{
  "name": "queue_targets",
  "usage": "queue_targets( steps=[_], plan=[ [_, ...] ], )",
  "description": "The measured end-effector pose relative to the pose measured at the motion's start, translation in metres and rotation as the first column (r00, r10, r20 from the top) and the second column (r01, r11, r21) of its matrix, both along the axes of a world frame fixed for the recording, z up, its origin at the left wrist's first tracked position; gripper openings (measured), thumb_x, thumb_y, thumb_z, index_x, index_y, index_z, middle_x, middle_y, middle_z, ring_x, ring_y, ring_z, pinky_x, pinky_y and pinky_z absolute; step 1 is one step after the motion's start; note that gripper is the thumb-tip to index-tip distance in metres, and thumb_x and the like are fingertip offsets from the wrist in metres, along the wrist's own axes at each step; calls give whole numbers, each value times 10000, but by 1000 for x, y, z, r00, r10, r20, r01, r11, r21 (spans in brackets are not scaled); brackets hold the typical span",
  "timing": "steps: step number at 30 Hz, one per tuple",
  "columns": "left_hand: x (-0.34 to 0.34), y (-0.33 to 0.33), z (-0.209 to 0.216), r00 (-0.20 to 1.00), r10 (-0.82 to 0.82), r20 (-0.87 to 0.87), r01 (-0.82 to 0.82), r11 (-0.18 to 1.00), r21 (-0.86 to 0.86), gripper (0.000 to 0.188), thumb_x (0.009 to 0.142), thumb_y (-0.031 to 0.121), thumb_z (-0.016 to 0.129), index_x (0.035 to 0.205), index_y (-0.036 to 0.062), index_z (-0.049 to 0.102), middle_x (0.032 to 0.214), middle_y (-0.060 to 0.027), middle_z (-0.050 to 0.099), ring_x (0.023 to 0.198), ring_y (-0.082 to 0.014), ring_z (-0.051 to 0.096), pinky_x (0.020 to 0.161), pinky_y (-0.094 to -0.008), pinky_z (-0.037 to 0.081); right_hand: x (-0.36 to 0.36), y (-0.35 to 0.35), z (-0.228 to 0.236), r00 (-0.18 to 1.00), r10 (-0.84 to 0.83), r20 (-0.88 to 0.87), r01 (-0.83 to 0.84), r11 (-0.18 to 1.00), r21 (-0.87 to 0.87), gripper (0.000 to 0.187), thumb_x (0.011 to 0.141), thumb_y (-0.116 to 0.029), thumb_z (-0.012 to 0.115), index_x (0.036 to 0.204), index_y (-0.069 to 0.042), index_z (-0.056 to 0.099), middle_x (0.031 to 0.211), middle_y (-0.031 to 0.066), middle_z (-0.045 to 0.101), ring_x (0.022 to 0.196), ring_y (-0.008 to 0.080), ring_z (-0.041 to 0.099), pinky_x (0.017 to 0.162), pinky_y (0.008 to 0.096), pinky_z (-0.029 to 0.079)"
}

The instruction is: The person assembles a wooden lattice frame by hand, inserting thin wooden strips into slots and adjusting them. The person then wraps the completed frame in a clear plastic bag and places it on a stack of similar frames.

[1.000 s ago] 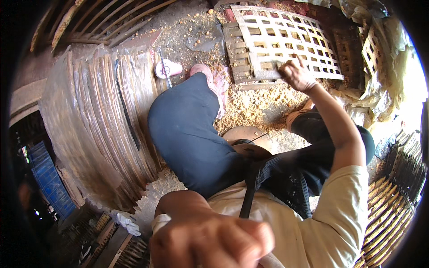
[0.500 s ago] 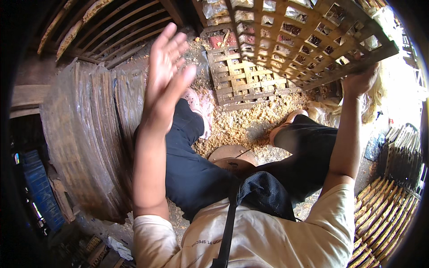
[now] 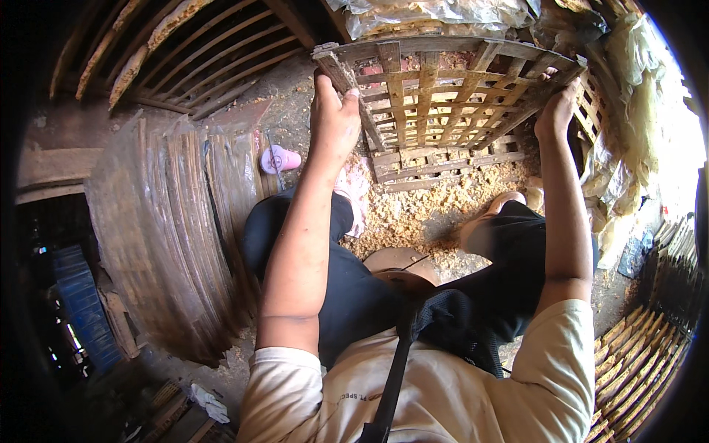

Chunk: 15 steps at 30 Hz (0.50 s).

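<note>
Between my hands stands a wooden lattice tray (image 3: 450, 46) with crossed slats, tilted up on edge. My left hand (image 3: 336, 122) is closed round its left side bar, thumb towards me. On its right bar, my right hand (image 3: 557, 118) grips near the upper corner, fingers partly hidden behind the wood. Beneath it, a second lattice tray (image 3: 421, 171) lies on the floor, mostly covered from sight. Yellowish crumbs (image 3: 413, 207) are strewn over the floor between my feet.
Plastic-wrapped flat boards (image 3: 170, 236) stand at my left, near a lidded pink cup (image 3: 281, 159). Clear plastic sheets (image 3: 628, 96) hang at the right. Slatted racks stand upper left (image 3: 214, 59) and lower right (image 3: 639, 369). A blue crate (image 3: 85, 303) sits far left.
My left hand has gone from open in the air to gripping the tray's left bar. The raised tray has turned and come lower, towards the left. The pink cup has come into sight.
</note>
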<state>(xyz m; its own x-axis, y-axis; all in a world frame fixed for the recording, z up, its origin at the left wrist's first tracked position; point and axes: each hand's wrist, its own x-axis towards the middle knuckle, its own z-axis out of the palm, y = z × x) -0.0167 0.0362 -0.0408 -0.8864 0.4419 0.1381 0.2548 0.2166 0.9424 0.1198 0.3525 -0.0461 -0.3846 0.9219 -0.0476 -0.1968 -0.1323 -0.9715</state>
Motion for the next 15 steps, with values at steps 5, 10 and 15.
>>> queue_targets(
  steps=[5,10,15],
  plan=[
    [-5,2,4,999,41,-1,-41,999,-24,391,886,-49,531,1260,-14,421,1220,-143,559,1154,-204,535,1018,-313,373,2,-11,12,999,-33,-13,33,999,-3,535,1010,-491,270,1171,-82,573,1030,69,630,923,180,549,867,334,423],
    [-8,-2,17,996,49,-71,-51,998,-29,371,883,-11,576,1233,-14,451,1162,-109,574,1068,-169,551,969,-298,406,4,-19,32,999,-33,-21,30,993,-115,472,1007,-458,327,1241,-107,539,1103,74,630,977,183,556,890,343,427],
    [0,11,37,987,95,-133,-27,896,443,265,934,79,590,1183,5,538,796,16,574,725,-93,552,717,-250,474,10,-18,33,998,-51,27,53,994,-97,453,1003,-430,364,1205,-75,560,1076,73,628,946,181,565,858,335,445]
  ],
)
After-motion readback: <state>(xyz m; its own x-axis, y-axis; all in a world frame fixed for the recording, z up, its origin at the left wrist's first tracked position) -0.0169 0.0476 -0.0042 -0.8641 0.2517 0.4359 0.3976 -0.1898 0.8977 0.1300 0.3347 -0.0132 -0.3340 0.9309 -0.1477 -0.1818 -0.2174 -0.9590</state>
